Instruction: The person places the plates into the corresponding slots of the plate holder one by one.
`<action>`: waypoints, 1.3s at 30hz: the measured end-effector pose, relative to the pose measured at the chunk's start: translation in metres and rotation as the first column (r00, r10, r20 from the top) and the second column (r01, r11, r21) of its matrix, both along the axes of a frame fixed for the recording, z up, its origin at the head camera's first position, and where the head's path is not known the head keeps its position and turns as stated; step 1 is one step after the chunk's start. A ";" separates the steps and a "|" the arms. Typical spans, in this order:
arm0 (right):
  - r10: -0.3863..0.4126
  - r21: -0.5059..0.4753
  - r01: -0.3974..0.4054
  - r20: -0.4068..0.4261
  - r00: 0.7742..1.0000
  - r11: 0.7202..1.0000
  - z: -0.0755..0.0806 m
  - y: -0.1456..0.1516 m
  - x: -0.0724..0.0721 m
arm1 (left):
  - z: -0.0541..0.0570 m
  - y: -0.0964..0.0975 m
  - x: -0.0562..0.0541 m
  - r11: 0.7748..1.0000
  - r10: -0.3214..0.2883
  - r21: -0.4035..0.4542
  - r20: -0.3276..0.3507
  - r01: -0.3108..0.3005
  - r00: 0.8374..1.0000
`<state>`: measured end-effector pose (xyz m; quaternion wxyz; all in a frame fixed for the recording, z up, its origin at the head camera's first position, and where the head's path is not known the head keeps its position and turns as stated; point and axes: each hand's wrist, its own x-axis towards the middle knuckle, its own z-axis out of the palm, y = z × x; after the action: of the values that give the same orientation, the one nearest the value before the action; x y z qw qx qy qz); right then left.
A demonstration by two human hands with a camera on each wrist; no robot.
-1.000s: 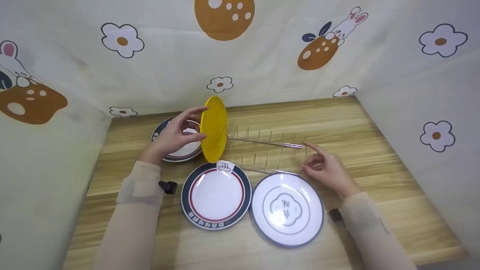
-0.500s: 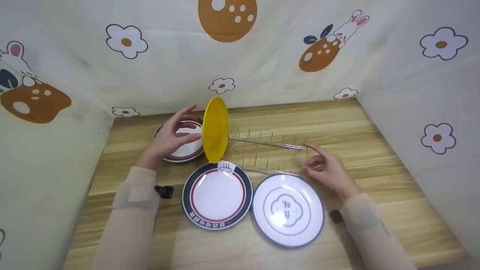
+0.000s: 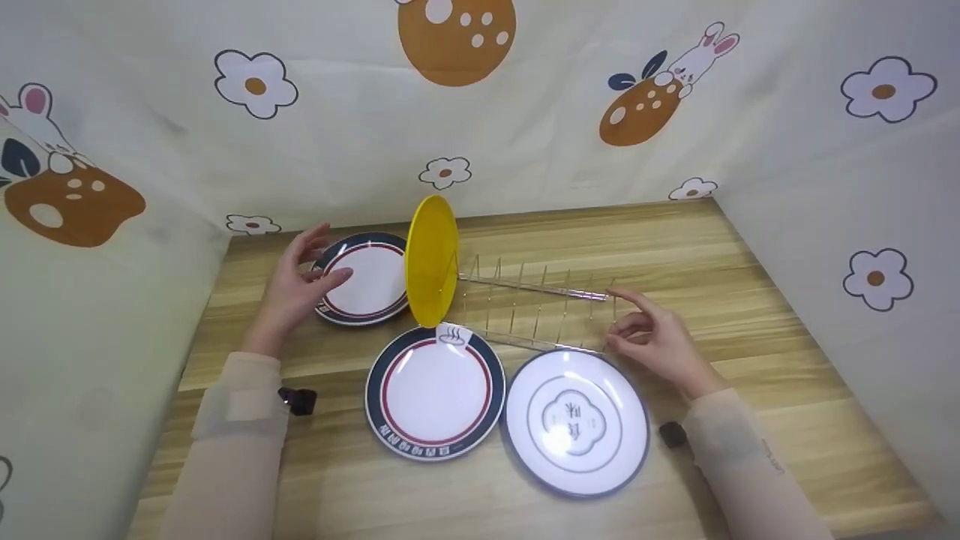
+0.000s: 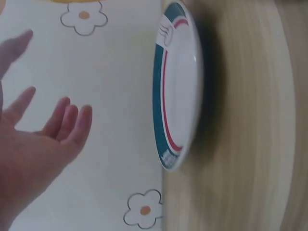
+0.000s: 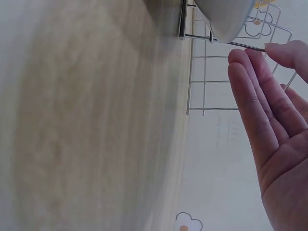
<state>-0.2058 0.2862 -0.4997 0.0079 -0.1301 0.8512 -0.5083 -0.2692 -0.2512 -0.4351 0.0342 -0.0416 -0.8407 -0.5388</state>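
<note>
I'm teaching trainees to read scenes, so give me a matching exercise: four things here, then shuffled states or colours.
Things
1 yellow plate
2 rack
3 left hand
4 right hand

States or colours
A holding nothing
B silvery
C holding one end of a wire frame
D standing on edge

Pairs: 1-D, 2-B, 3-A, 4-C

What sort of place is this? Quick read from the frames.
Probably a small staged tabletop booth, perhaps for recording: rabbit-and-flower-print walls stand round three visible sides of a wood-grain table, which bears a wire rack and several plates.
</note>
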 end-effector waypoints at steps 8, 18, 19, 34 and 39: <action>-0.028 0.013 0.028 -0.002 1.000 1.000 0.001 0.001 -0.001 | -0.018 -0.028 -0.005 0.987 0.143 -0.092 0.097 -0.134 0.985; -0.031 0.017 0.031 -0.001 1.000 0.999 0.000 0.002 0.001 | -0.039 -0.031 -0.012 0.975 0.208 -0.130 0.216 -0.183 0.954; -0.032 0.015 0.032 0.000 0.999 0.999 0.000 0.002 0.001 | -0.040 -0.030 -0.013 0.973 0.211 -0.140 0.225 -0.182 0.951; -0.027 0.004 0.026 0.021 0.999 1.000 -0.001 0.000 0.001 | -0.056 -0.026 -0.029 0.953 0.261 -0.244 0.355 -0.180 0.898; -0.020 0.001 0.020 0.007 1.000 1.000 -0.002 0.001 0.001 | -0.059 -0.027 -0.029 0.949 0.271 -0.255 0.362 -0.185 0.892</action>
<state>-0.2053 0.2868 -0.5020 0.0059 -0.1200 0.8528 -0.5083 -0.2984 -0.2785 -0.4938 -0.0763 0.1633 -0.8824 -0.4347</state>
